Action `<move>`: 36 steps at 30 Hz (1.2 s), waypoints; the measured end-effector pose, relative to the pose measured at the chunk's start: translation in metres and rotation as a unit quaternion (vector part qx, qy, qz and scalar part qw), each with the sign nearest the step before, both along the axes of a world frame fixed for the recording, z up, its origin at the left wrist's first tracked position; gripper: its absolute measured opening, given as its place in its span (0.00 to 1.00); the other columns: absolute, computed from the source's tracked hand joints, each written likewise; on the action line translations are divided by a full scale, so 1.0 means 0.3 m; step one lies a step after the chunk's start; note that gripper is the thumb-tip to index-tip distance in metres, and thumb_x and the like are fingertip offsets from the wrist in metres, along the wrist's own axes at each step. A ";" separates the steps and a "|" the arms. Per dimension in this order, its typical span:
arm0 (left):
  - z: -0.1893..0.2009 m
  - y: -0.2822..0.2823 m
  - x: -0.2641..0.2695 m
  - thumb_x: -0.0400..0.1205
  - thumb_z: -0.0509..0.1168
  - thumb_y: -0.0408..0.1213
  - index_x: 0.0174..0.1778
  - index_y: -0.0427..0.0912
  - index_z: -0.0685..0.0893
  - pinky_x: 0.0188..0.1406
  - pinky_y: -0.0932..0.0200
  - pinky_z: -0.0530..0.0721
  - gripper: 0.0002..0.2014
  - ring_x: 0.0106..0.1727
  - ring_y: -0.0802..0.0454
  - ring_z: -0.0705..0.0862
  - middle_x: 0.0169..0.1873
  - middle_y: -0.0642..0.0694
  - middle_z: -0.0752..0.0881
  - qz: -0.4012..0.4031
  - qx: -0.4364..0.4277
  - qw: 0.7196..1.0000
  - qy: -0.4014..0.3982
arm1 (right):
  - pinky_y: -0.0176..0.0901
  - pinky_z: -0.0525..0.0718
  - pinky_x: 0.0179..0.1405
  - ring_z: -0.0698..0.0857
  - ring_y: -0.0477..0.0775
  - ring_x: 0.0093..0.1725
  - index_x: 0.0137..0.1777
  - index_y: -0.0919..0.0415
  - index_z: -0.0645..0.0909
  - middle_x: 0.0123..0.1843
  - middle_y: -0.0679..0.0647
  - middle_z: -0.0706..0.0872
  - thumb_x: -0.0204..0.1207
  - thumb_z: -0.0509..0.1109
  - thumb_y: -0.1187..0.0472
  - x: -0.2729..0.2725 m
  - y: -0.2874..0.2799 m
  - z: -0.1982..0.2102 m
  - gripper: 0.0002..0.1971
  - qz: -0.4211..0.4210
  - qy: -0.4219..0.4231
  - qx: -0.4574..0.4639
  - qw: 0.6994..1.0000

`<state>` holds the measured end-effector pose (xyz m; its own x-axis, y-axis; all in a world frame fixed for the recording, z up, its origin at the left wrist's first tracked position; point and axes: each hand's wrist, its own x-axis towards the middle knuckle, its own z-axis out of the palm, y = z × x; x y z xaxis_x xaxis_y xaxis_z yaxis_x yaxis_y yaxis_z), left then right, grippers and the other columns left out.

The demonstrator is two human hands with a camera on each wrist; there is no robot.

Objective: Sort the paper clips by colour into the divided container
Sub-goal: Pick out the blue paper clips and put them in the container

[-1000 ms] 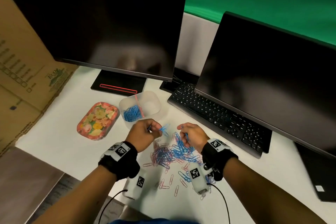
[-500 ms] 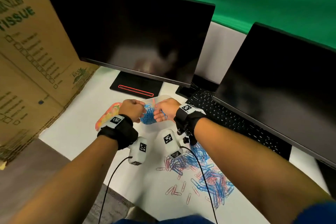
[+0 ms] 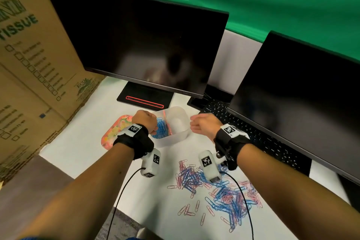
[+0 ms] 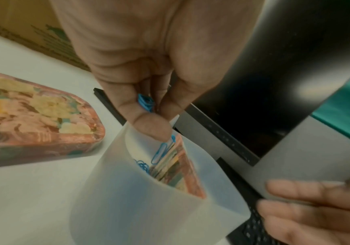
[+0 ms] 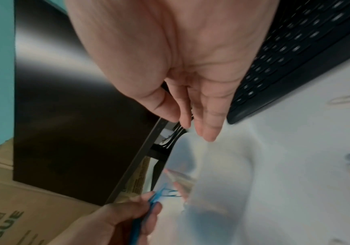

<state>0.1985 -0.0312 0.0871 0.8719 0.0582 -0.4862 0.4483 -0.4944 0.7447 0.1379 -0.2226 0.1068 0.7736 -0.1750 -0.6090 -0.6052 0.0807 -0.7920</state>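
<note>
The translucent divided container [image 3: 181, 134] stands behind the pile, with a pink divider [image 3: 166, 122] across it. Blue paper clips [image 3: 160, 129] lie in its left compartment; the right one looks bare. My left hand [image 3: 145, 121] hovers over the left compartment, pinching a few blue paper clips [image 4: 145, 102] between thumb and fingers. One blue clip [image 4: 161, 150] hangs just inside the container [image 4: 128, 190]. My right hand [image 3: 201, 124] is right of the container, fingers [image 5: 206, 126] straight and holding nothing. A mixed pile of blue and pink clips [image 3: 214, 187] lies on the white table near me.
A floral tin lid [image 3: 115, 132] lies left of the container. Two dark monitors [image 3: 136, 48] stand behind, with a black keyboard [image 3: 259, 138] under the right one. Cardboard boxes [image 3: 29, 64] wall off the left side. Wrist camera cables [image 3: 120, 191] trail over the near table edge.
Both hands rose from the clip pile to the container. Since half a second ago the right hand has drawn off to the container's right and is open; the left stays over the blue compartment.
</note>
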 end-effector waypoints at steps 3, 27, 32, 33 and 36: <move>-0.002 -0.016 -0.004 0.77 0.63 0.27 0.51 0.33 0.87 0.49 0.45 0.90 0.10 0.48 0.36 0.89 0.49 0.33 0.89 -0.068 0.093 0.993 -0.033 | 0.30 0.74 0.18 0.72 0.50 0.23 0.60 0.81 0.76 0.30 0.59 0.70 0.80 0.56 0.80 -0.092 -0.048 -0.019 0.12 -0.032 0.033 -0.032 0.998; -0.063 0.087 -0.054 0.76 0.65 0.57 0.55 0.41 0.85 0.47 0.54 0.84 0.23 0.51 0.44 0.85 0.52 0.43 0.88 -0.335 0.382 0.860 -0.045 | 0.38 0.84 0.48 0.87 0.55 0.48 0.61 0.49 0.84 0.55 0.55 0.89 0.78 0.62 0.60 -0.161 0.110 -0.049 0.15 0.316 -0.035 -0.392 0.863; -0.015 0.079 -0.105 0.79 0.63 0.40 0.56 0.50 0.85 0.45 0.53 0.83 0.11 0.52 0.44 0.85 0.53 0.46 0.85 -0.385 0.320 0.831 -0.244 | 0.31 0.79 0.53 0.85 0.49 0.50 0.64 0.52 0.84 0.60 0.52 0.88 0.79 0.62 0.63 -0.191 0.101 -0.082 0.17 0.307 -0.047 -0.377 0.872; -0.014 0.066 -0.112 0.79 0.62 0.39 0.58 0.52 0.85 0.47 0.53 0.84 0.14 0.53 0.45 0.84 0.55 0.47 0.85 -0.441 0.285 0.811 -0.258 | 0.33 0.80 0.55 0.85 0.50 0.51 0.64 0.52 0.84 0.60 0.53 0.87 0.80 0.61 0.63 -0.192 0.099 -0.086 0.17 0.306 -0.049 -0.373 0.874; -0.045 0.014 -0.114 0.78 0.55 0.43 0.60 0.57 0.82 0.55 0.47 0.83 0.17 0.57 0.44 0.82 0.58 0.49 0.85 -0.606 0.231 0.729 -0.218 | 0.35 0.81 0.52 0.86 0.54 0.53 0.64 0.52 0.84 0.57 0.55 0.88 0.79 0.60 0.64 -0.194 0.095 -0.095 0.17 0.312 -0.058 -0.375 0.871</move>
